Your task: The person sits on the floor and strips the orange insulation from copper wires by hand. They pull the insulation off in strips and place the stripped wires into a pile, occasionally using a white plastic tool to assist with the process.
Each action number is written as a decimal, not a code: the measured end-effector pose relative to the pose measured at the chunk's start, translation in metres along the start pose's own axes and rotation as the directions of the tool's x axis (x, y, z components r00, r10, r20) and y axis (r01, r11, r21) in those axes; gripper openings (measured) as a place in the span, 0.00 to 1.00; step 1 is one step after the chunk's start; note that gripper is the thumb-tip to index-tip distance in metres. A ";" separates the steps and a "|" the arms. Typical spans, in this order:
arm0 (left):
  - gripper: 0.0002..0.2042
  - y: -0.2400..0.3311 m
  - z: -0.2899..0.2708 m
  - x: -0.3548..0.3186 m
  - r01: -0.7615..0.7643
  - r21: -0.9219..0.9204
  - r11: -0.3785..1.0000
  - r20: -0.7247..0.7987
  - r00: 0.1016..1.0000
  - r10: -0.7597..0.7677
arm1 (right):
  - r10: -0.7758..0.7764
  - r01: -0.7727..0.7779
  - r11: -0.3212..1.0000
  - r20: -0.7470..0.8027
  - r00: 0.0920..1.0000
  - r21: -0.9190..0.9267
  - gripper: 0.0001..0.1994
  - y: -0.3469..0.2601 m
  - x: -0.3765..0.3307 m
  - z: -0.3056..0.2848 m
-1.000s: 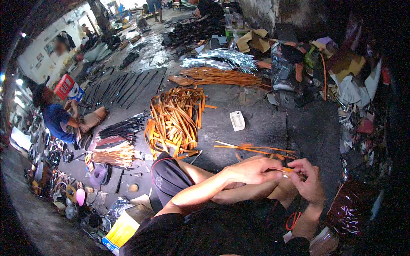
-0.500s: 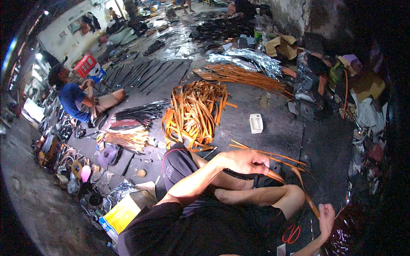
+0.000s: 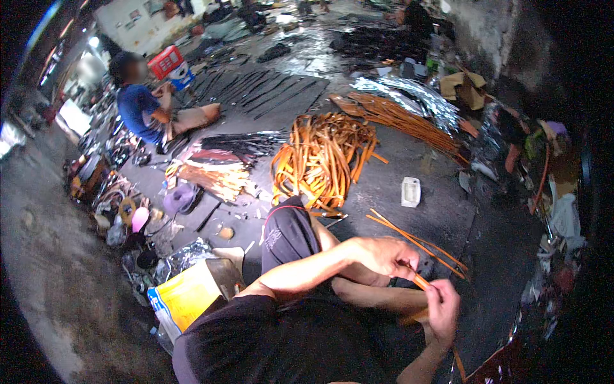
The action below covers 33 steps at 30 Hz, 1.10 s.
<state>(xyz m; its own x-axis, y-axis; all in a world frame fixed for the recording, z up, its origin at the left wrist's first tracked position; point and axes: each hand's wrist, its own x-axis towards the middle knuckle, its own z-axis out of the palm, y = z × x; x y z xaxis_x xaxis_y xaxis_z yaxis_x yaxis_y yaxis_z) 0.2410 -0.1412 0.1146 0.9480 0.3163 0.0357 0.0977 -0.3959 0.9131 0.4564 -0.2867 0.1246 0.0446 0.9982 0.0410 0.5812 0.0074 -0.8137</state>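
Observation:
Between my hands runs a tan-orange leather strip [image 3: 420,281], short and taut where it shows. My left hand [image 3: 385,257] pinches its upper end between thumb and fingers, above my bent legs. Close below and to the right, my right hand [image 3: 442,308] is closed on the same strip. A length of orange strip hangs below the right wrist, and part of it is hidden behind the forearm. Two or so thin orange strips [image 3: 419,244] lie on the dark floor mat just beyond my hands.
A heaped pile of orange strips [image 3: 325,160] lies ahead, with a small white tray [image 3: 411,192] right of it. Straight brown strips [image 3: 403,125] and silvery strips [image 3: 416,102] lie farther off. At left sit a person in blue [image 3: 139,109] and a yellow box [image 3: 188,301].
My right hand has come up and left along the strip, close to my left hand. The left hand keeps its pinch. The whole view has shifted, so the scene sits farther right.

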 end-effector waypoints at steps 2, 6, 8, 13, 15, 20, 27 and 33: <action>0.12 -0.006 -0.018 -0.018 0.067 -0.098 0.993 0.043 0.997 -0.063 | 0.064 -0.064 0.998 -0.071 0.995 0.000 0.06 0.005 -0.010 -0.023; 0.10 -0.008 -0.027 -0.031 0.071 -0.077 0.994 0.020 0.997 -0.070 | 0.157 -0.157 0.956 -0.019 0.987 -0.249 0.06 0.028 -0.049 -0.074; 0.10 -0.014 -0.021 -0.030 0.072 -0.049 0.996 -0.011 0.997 -0.072 | 0.365 -0.343 0.908 0.054 0.929 -0.240 0.06 -0.027 -0.052 -0.083; 0.11 -0.023 -0.008 -0.010 0.080 0.066 0.995 -0.062 0.995 -0.076 | 0.415 -0.348 0.818 0.049 0.909 -0.458 0.10 -0.005 -0.082 -0.087; 0.10 -0.020 0.002 0.001 0.071 0.119 0.990 -0.097 0.993 -0.060 | 0.166 -0.219 0.794 -0.144 0.976 -0.567 0.09 0.032 -0.081 -0.070; 0.09 -0.010 0.021 0.005 0.002 0.096 0.995 -0.161 0.987 0.013 | -0.039 0.026 0.988 -0.082 0.996 -0.155 0.12 0.020 -0.010 0.016; 0.10 -0.030 0.001 -0.020 0.084 -0.099 0.992 -0.426 0.897 -0.118 | 0.111 -0.115 0.978 0.032 0.993 0.177 0.12 -0.008 0.027 0.054; 0.04 -0.047 0.004 -0.009 -0.022 -0.395 0.918 -0.447 0.878 -0.171 | -0.150 0.136 0.986 -0.170 0.974 -0.092 0.12 -0.028 0.052 0.060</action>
<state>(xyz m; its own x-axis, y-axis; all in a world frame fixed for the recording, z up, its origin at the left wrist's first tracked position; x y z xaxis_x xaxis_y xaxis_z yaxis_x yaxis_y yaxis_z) 0.2290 -0.1290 0.0695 0.6802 0.7308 0.0567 -0.0509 -0.0300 0.9983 0.3932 -0.2315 0.1149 0.0946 0.9608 0.2606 0.6540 0.1374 -0.7439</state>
